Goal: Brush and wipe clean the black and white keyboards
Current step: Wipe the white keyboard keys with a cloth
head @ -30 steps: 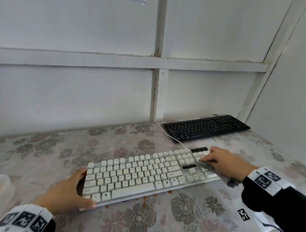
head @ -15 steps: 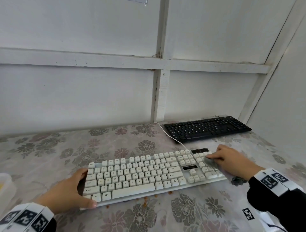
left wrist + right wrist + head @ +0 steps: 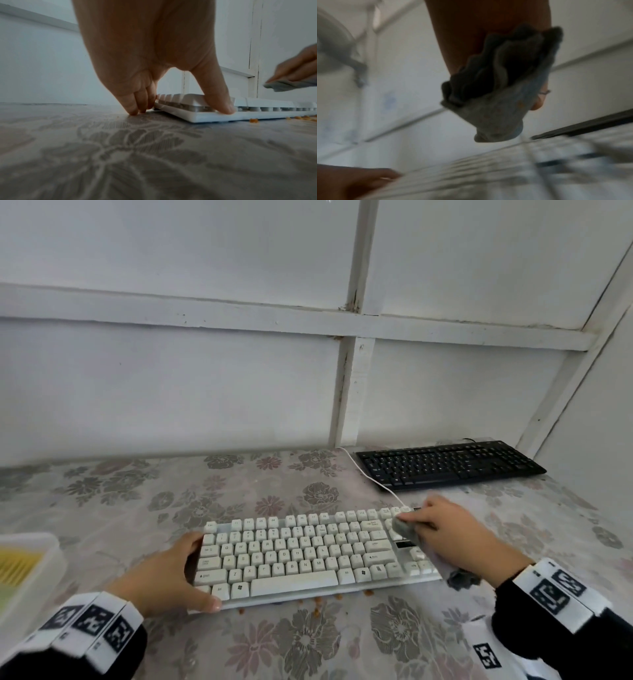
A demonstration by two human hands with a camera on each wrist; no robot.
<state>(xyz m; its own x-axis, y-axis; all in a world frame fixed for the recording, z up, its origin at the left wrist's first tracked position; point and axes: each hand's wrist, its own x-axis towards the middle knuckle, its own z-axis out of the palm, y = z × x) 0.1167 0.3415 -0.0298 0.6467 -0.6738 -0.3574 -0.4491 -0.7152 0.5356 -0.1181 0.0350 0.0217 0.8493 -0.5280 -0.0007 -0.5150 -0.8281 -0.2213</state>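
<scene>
- Head view: a white full-size plastic keyboard (image 3: 318, 556) is seen lying flat on the floral-patterned worktop (image 3: 205, 491), long axis running left to right across the person, directly between the hands.
- The left hand (image 3: 168, 577) is placed at the keyboard's left end; in the left wrist view the thumb is pressed on the near front edge and the fingertips (image 3: 135, 111) are set on the worktop against the end wall. Nothing is gripped; the fingers are fairly straight, bracing.
- The right hand (image 3: 455, 539) is curled round a bunched grey cloth (image 3: 406, 530), which is held over the keyboard's right end, near the upper keys. Whether the cloth is touching the keys cannot be told; the right wrist view is blurred.
- The key rows to the left of the cloth are judged the likely ground for the coming wipe, along the long axis, toward the bracing hand. The right hand is the nearer to that work.
- A black flat keyboard (image 3: 448, 463) is set well apart at the far right, nearer the right hand.
- A white cable (image 3: 373, 479) is run between the two keyboards.
- Orange crumbs (image 3: 318, 601) are scattered along the near edge.
- A translucent plastic tray (image 3: 44, 570) stands at far left.
</scene>
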